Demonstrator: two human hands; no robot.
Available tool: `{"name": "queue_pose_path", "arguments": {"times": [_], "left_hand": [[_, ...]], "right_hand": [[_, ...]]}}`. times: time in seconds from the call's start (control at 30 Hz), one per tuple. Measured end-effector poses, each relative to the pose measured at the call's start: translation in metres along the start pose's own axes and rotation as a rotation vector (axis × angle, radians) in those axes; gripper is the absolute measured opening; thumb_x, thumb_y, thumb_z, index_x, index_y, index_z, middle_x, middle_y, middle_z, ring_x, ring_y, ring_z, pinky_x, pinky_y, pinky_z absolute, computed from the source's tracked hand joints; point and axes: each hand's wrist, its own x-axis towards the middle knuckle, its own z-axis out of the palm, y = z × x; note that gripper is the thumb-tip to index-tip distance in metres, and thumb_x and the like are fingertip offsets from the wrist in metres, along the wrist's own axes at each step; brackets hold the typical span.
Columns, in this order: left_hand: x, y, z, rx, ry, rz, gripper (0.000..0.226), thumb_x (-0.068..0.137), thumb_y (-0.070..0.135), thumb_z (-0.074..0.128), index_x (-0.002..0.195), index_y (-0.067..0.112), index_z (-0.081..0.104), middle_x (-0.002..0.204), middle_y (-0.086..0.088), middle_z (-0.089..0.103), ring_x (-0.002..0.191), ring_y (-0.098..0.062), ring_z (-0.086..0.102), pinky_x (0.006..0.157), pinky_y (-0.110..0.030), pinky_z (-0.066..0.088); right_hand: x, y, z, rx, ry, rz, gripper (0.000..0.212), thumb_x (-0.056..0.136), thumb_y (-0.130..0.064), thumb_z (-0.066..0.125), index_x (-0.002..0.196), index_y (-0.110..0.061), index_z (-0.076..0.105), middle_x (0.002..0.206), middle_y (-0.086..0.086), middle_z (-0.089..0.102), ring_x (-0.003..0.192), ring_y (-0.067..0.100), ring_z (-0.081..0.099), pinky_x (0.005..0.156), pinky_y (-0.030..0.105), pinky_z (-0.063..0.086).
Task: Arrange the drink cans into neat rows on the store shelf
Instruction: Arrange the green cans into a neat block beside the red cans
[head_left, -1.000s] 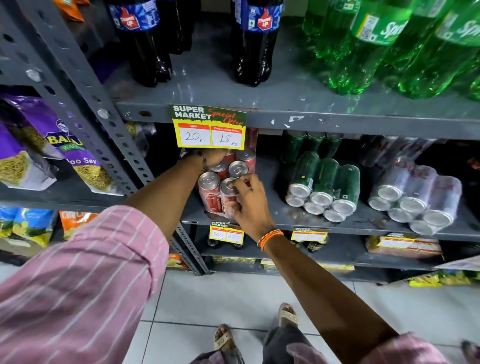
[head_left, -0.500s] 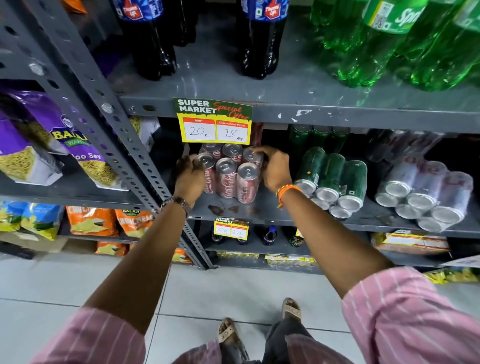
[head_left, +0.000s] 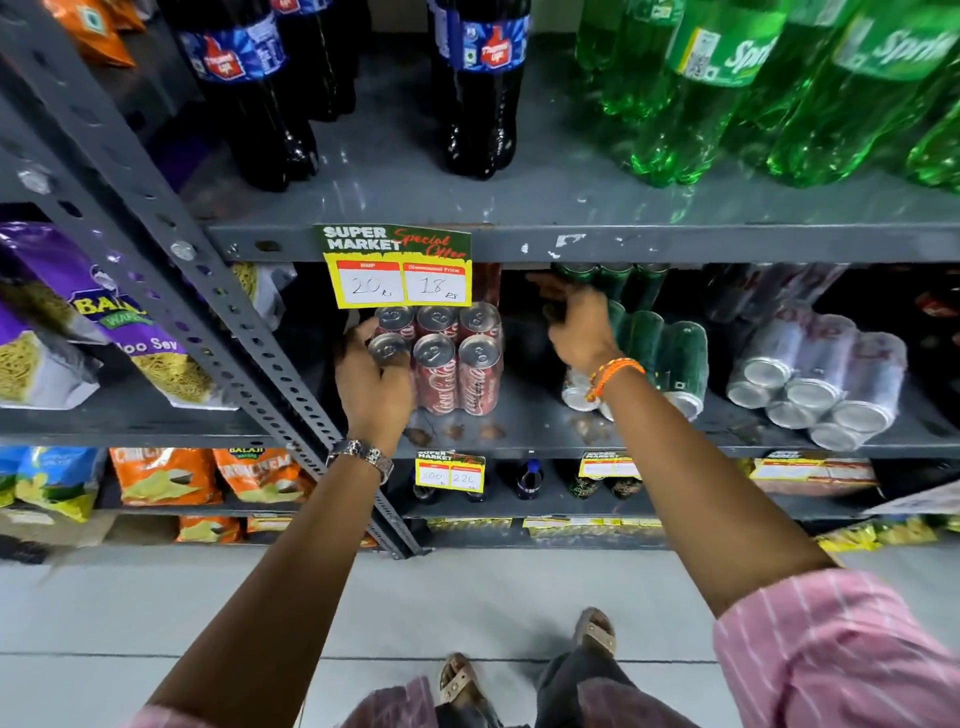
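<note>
Six red cola cans (head_left: 441, 358) stand upright in two tidy rows of three on the middle grey shelf (head_left: 519, 423), just below a yellow price tag (head_left: 397, 273). The left hand (head_left: 371, 384) cups the left side of this block, fingers (head_left: 358, 332) curled around the nearest can and touching it. Half a second ago both hands squeezed the red block from either side; now the right hand (head_left: 582, 338) has let go and moved rightward to the green cans (head_left: 660, 353), which lie on their sides in a stack just beside the red group. Its fingers are loosely spread and blurred with motion, and it is unclear whether they grip anything yet. This suggests the red cans are finished and the green ones come next. Further right, silver cans (head_left: 815, 384) also lie toppled in a pile. Tall dark cola bottles (head_left: 483, 88) and green soda bottles (head_left: 727, 88) stand on the shelf above.
</note>
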Motion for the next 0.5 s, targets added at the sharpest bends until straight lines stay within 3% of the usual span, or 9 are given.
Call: {"name": "queue_pose_path", "arguments": {"times": [0.07, 0.13, 0.23, 0.43, 0.5], "left_hand": [[-0.011, 0.017, 0.015, -0.032, -0.012, 0.112, 0.045, 0.074, 0.026, 0.049, 0.115, 0.018, 0.064, 0.122, -0.004, 0.068, 0.114, -0.023, 0.063, 0.100, -0.040, 0.050], [-0.023, 0.032, 0.036, -0.043, -0.083, 0.170, 0.042, 0.072, 0.027, 0.049, 0.112, 0.027, 0.063, 0.117, -0.002, 0.069, 0.110, -0.023, 0.064, 0.100, -0.043, 0.050], [-0.040, 0.053, 0.080, -0.013, -0.248, 0.214, 0.043, 0.077, 0.023, 0.056, 0.119, 0.021, 0.064, 0.118, -0.007, 0.070, 0.109, -0.024, 0.065, 0.101, -0.040, 0.050], [-0.039, 0.068, 0.175, 0.267, -0.601, -0.041, 0.063, 0.086, 0.036, 0.066, 0.139, 0.005, 0.051, 0.143, -0.016, 0.055, 0.133, -0.032, 0.052, 0.110, -0.037, 0.042], [-0.039, 0.069, 0.199, 0.328, -0.660, -0.106, 0.062, 0.087, 0.043, 0.063, 0.132, 0.002, 0.054, 0.137, -0.016, 0.060, 0.126, -0.033, 0.057, 0.100, -0.036, 0.045]], "right_hand": [[-0.005, 0.011, -0.031, -0.059, 0.131, 0.022, 0.049, 0.076, 0.012, 0.053, 0.118, -0.006, 0.071, 0.113, 0.015, 0.075, 0.101, 0.019, 0.067, 0.091, 0.019, 0.046], [-0.009, 0.028, -0.057, -0.180, 0.197, 0.111, 0.034, 0.079, 0.003, 0.059, 0.109, -0.002, 0.073, 0.110, 0.020, 0.075, 0.103, 0.032, 0.070, 0.090, 0.030, 0.049], [-0.019, 0.057, -0.088, -0.115, 0.250, 0.255, 0.040, 0.073, -0.006, 0.061, 0.111, -0.005, 0.073, 0.111, 0.020, 0.075, 0.107, 0.036, 0.069, 0.097, 0.036, 0.051], [-0.027, 0.107, -0.113, -0.147, 0.099, 0.621, 0.065, 0.081, -0.040, 0.074, 0.127, 0.001, 0.055, 0.132, 0.024, 0.060, 0.126, 0.039, 0.056, 0.107, 0.041, 0.046], [-0.030, 0.118, -0.114, -0.079, -0.009, 0.700, 0.068, 0.082, -0.047, 0.073, 0.128, 0.001, 0.058, 0.133, 0.020, 0.063, 0.126, 0.036, 0.059, 0.103, 0.037, 0.048]]}}
